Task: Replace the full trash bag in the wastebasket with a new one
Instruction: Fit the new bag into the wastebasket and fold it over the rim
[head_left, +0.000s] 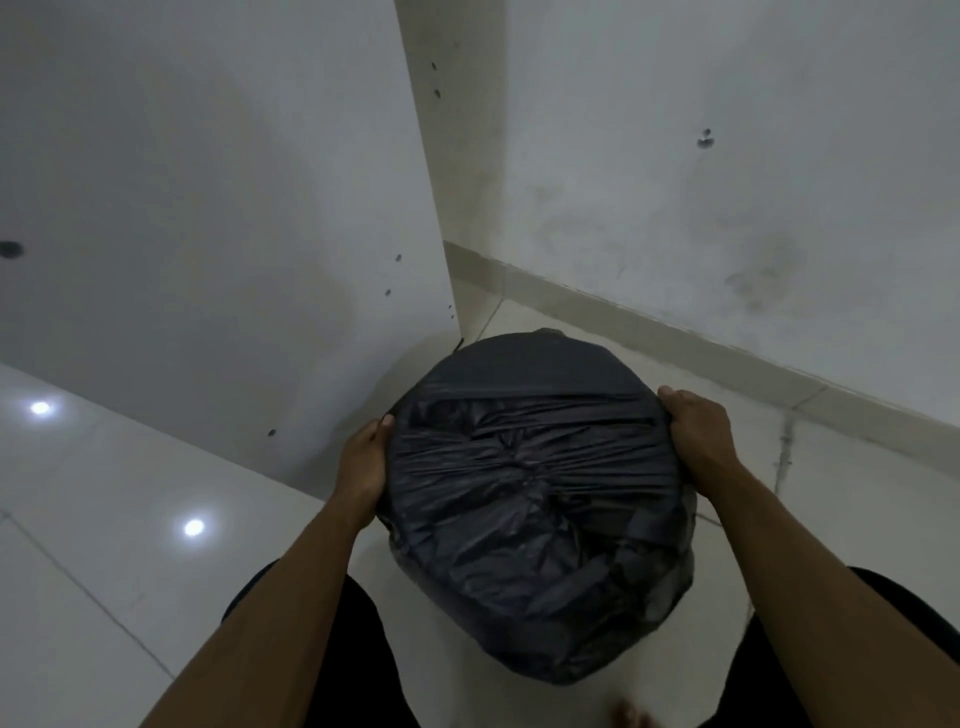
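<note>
A black trash bag (535, 499) covers the round wastebasket on the floor in front of me, its plastic stretched and bunched across the top and hanging down the near side. The wastebasket itself is hidden under the plastic. My left hand (363, 462) grips the bag at the left rim. My right hand (696, 431) grips the bag at the right rim, fingers curled over the edge.
A white wall panel (234, 234) stands close behind and to the left of the bin. Another wall with a baseboard (675, 322) runs along the right. Glossy white floor tiles (104, 545) spread to the left. My dark-clothed legs flank the bin at the bottom.
</note>
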